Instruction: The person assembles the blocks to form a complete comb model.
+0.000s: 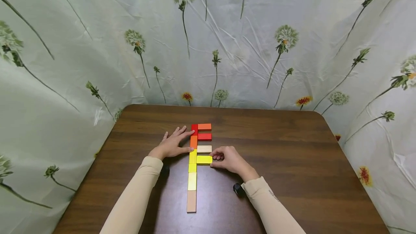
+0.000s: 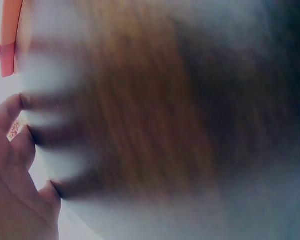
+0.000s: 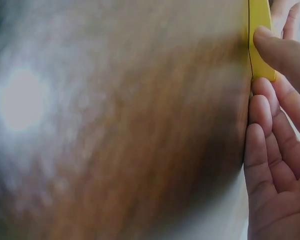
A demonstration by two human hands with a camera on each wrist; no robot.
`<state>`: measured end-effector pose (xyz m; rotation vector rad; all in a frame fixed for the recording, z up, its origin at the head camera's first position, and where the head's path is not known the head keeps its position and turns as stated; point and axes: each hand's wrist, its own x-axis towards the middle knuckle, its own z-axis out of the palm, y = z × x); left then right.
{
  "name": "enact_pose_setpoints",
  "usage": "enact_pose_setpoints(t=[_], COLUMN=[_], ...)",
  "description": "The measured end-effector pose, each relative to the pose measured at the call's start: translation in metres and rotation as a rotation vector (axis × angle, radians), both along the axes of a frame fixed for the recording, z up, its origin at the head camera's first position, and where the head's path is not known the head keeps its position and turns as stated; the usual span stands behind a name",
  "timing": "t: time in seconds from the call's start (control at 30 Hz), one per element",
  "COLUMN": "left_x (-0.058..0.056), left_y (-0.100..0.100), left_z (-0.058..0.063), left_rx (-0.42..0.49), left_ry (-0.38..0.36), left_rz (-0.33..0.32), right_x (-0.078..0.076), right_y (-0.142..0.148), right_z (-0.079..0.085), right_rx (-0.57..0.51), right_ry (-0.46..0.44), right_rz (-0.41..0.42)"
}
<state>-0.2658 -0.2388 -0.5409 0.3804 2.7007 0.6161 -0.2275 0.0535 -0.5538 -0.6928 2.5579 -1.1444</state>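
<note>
A column of flat wooden blocks runs toward the person in the head view, with a red block [image 1: 194, 127] at its far end. My left hand [image 1: 171, 145] lies spread beside the column. Its index finger touches the red block, its thumb the longer yellow block [image 1: 193, 156], and an orange block [image 1: 193, 142] lies between. My right hand [image 1: 229, 159] pinches the outer end of a yellow block [image 1: 204, 160] that extends sideways from the column. In the right wrist view the thumb presses along this yellow block [image 3: 260, 55], with the other fingers curled at its end.
A pale wooden block [image 1: 204, 149], a red one [image 1: 204, 137] and an orange one [image 1: 204, 127] also branch right. Nearer the person the column continues with a cream block [image 1: 192, 181] and a tan block [image 1: 191, 201]. A floral curtain [image 1: 247, 46] hangs behind the brown table [image 1: 292, 161].
</note>
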Motion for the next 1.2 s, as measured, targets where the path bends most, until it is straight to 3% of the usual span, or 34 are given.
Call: enact_pose_setpoints(t=[0.9, 1.2], left_x=[0.0, 0.0], left_y=[-0.009, -0.009], left_z=[0.003, 0.008], left_rx=[0.011, 0.015], left_ry=[-0.014, -0.029], left_rz=[-0.015, -0.015], right_x=[0.006, 0.004], right_y=[-0.006, 0.017], right_z=[0.001, 0.004], right_rx=[-0.062, -0.127], right_ry=[-0.036, -0.067], right_rz=[-0.024, 0.031])
